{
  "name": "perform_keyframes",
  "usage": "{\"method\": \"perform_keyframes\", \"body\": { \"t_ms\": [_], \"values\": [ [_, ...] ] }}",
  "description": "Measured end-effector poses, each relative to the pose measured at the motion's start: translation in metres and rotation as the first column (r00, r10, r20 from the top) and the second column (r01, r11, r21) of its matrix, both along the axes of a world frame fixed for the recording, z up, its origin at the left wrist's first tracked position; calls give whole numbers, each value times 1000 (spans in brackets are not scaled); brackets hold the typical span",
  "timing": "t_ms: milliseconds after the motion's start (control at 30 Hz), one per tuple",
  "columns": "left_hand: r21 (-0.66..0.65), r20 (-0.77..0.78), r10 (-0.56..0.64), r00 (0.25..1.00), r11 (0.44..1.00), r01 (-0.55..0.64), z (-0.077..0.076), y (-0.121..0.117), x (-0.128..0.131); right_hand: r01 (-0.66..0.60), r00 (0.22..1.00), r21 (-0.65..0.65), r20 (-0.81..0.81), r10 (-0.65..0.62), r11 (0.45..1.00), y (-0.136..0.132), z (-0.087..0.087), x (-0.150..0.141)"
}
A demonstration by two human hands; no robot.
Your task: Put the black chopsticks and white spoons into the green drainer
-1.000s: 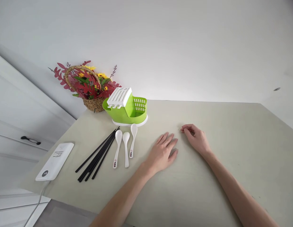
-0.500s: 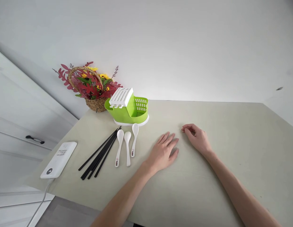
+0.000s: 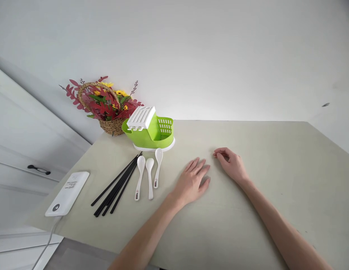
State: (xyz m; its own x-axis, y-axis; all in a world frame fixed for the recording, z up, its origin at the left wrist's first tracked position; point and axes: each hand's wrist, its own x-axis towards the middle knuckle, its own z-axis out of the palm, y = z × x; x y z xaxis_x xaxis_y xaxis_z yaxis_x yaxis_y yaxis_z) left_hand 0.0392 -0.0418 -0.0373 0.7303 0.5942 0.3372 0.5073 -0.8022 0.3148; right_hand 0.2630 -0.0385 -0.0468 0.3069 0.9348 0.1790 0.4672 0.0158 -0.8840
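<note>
Left hand (image 3: 191,183): centre of frame, palm down on the counter (image 3: 261,148), fingers spread wide, nothing seen in it; spoons are the nearest things.
Right hand (image 3: 231,164): right of centre, fingers curled narrow; cannot tell whether anything sits inside.
White spoons (image 3: 150,182): three, left of centre, bowls toward the green holder (image 3: 149,141); apart from both hands.
Black chopsticks (image 3: 118,186): fanned bundle, lower left, tips near the leftmost spoon's bowl.
Scatter risk: a leftward sweep of the left hand could push spoons into chopsticks, probably rolling the loose bundle.
Snag risk: a tug on the cable (image 3: 50,234), lower left, might drag the white device (image 3: 67,194) off the counter.
Hidden: right palm; holder's inside beneath the white rack (image 3: 141,117).
Cut off: forearms (image 3: 148,232) at bottom edge; cable, lower left.
Hard to read: chopstick count, overlapping; print on device.
</note>
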Motion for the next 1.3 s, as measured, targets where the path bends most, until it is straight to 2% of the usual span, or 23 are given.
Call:
{"method": "perform_keyframes", "body": {
  "t_ms": [667, 1067, 1300],
  "values": [
    [56, -28, 2, 1000, 998, -1, 2, -3, 1, -9, 1000, 14, -8, 9, 1000, 1, -1, 1],
    [30, -22, 17, 1000, 999, -16, 8, -11, 0, -5, 1000, 8, -7, 5, 1000, 0, 2, 0],
    [20, -67, 9, 998, 1000, -8, 12, -32, -10, 3, 1000, 2, -4, -3, 1000, 0, 3, 0]
  ]
}}
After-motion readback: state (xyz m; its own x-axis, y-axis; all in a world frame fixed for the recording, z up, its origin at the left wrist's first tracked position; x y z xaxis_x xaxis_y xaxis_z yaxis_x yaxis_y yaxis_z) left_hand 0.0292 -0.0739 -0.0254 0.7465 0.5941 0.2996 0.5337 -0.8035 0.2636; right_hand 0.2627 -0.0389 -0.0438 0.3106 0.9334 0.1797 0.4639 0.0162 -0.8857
